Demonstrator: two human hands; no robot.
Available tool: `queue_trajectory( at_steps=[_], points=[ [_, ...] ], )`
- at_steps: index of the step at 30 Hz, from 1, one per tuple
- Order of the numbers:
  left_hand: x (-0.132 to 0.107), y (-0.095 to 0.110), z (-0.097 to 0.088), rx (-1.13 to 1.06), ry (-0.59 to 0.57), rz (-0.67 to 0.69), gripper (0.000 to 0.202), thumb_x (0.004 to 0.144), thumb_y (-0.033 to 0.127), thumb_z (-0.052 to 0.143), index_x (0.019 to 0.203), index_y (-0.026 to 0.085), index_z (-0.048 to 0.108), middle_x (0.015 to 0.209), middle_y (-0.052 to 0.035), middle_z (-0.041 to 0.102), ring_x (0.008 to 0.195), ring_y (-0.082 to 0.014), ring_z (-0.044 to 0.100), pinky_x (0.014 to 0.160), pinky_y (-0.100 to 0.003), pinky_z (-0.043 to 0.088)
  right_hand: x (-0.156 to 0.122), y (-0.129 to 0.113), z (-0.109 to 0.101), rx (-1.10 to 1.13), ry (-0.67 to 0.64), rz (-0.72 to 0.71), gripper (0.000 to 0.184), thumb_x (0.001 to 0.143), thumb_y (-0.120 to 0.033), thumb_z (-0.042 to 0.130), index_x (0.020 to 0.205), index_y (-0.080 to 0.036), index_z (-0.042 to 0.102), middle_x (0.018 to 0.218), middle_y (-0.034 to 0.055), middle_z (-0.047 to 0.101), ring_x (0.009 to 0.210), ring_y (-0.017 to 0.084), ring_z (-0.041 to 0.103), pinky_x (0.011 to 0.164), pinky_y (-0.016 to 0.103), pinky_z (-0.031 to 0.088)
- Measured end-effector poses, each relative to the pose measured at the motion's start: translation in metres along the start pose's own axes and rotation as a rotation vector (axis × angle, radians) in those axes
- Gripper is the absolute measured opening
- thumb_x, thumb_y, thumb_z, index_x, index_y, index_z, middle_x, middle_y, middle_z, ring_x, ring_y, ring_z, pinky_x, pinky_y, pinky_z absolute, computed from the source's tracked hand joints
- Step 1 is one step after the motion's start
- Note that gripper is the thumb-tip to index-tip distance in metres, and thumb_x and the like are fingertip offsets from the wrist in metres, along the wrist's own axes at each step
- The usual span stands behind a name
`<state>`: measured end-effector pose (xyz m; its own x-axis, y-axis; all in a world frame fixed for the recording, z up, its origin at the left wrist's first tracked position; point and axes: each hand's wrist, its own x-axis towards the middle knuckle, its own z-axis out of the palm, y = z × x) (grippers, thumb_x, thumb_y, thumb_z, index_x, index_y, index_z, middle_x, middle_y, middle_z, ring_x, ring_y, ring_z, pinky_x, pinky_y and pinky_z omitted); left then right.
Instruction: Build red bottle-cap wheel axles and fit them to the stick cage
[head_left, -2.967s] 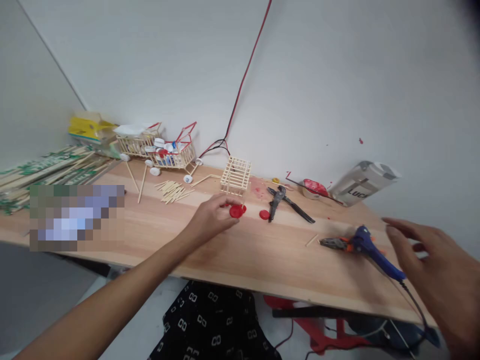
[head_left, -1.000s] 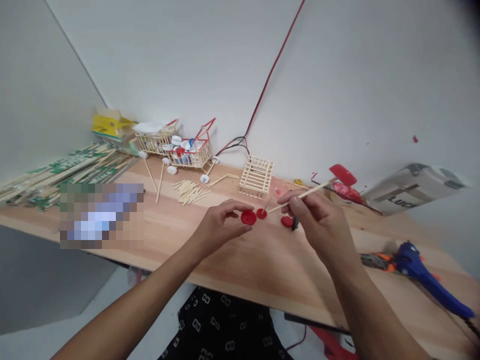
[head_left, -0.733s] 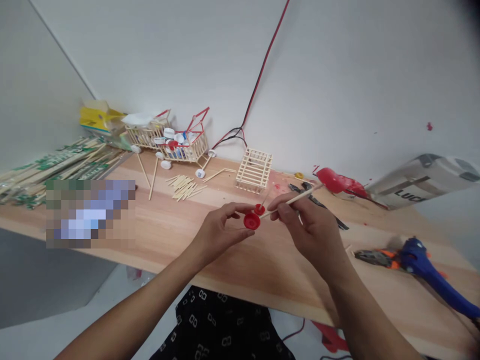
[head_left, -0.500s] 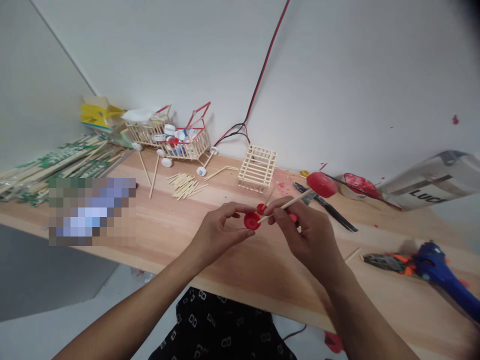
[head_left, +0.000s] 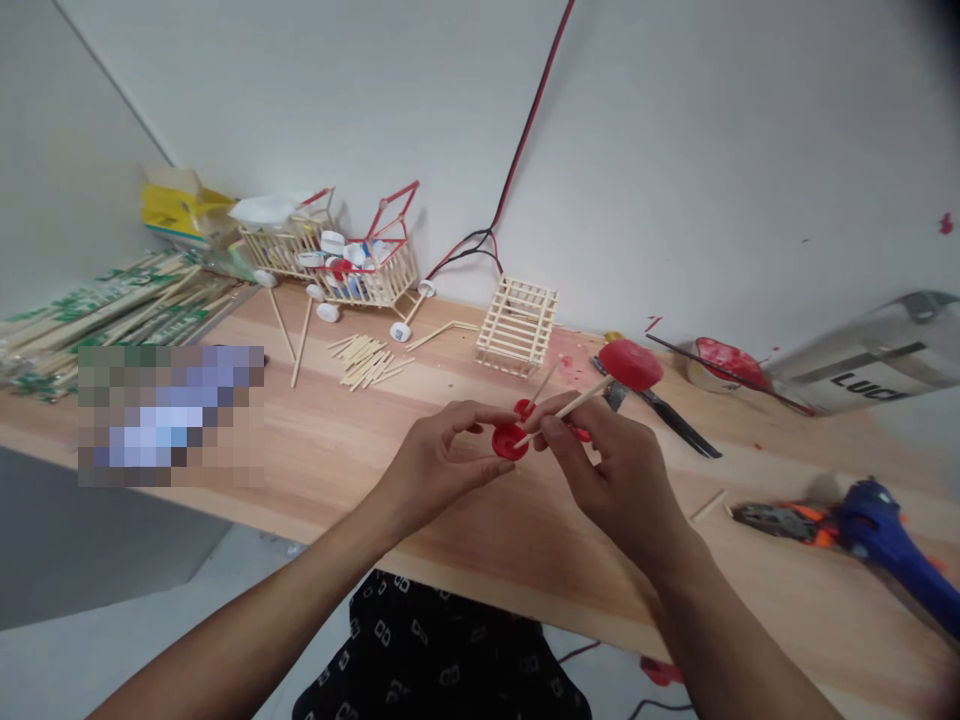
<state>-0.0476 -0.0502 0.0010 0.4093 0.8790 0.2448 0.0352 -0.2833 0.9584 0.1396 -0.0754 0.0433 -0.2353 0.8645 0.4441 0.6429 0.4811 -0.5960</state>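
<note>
Near ctr of the frame, the L hand (head_left: 442,455) is pinching a small red cap (head_left: 510,442) at its edge btwn thumb & fingers, narrow grip, cap's hollow side facing up. R hand (head_left: 607,455) has a thin wooden stick (head_left: 574,403) held pen-style, tilted; its lower tip is over the inside of that cap, can't tell if touching. Stick's upper end, right of ctr, carries a red rounded piece (head_left: 630,365). Just behind the hands there's a 2nd red cap (head_left: 523,409) w/ a stick rising from it at a slant. Further back on the tabletop (head_left: 337,450), by the wall, a slatted stick crate (head_left: 517,325); left of it, a pile of short sticks (head_left: 369,362). Upper left of the frame: a stick cart (head_left: 371,275) w/ white & blue caps in it, wrapped sticks (head_left: 112,310) farther left. Right side: black-handled tool (head_left: 682,425) partly hidden behind the R hand, pliers (head_left: 780,522) next to a blue tool (head_left: 874,515), silver bag (head_left: 877,355) leaning nr the wall.
</note>
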Motion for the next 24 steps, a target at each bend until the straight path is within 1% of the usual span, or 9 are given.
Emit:
queue_trajectory(
  at_steps=[17, 24],
  points=[
    [-0.0004, -0.0014, 0.0001, 0.005, -0.007, 0.019, 0.034, 0.074, 0.021, 0.073, 0.108, 0.021, 0.065, 0.11, -0.0054, 0.067, 0.106, -0.0207, 0.06, 0.096, -0.041, 0.045, -0.0009, -0.0005, 0.0022, -0.007, 0.001, -0.012, 0.012, 0.092, -0.022, 0.048, 0.086, -0.02, 0.059, 0.08, 0.0007, 0.065, 0.075, 0.014, 0.061, 0.07, 0.028, 0.044],
    [-0.0014, 0.0002, -0.0006, 0.023, -0.013, 0.02, 0.034, 0.075, 0.02, 0.072, 0.108, 0.022, 0.064, 0.11, -0.0043, 0.067, 0.105, -0.02, 0.06, 0.095, -0.039, 0.046, -0.001, -0.0002, 0.0036, -0.01, -0.002, -0.017, 0.012, 0.092, -0.022, 0.048, 0.087, -0.021, 0.059, 0.083, 0.0012, 0.066, 0.076, 0.015, 0.062, 0.071, 0.029, 0.045]
  ],
)
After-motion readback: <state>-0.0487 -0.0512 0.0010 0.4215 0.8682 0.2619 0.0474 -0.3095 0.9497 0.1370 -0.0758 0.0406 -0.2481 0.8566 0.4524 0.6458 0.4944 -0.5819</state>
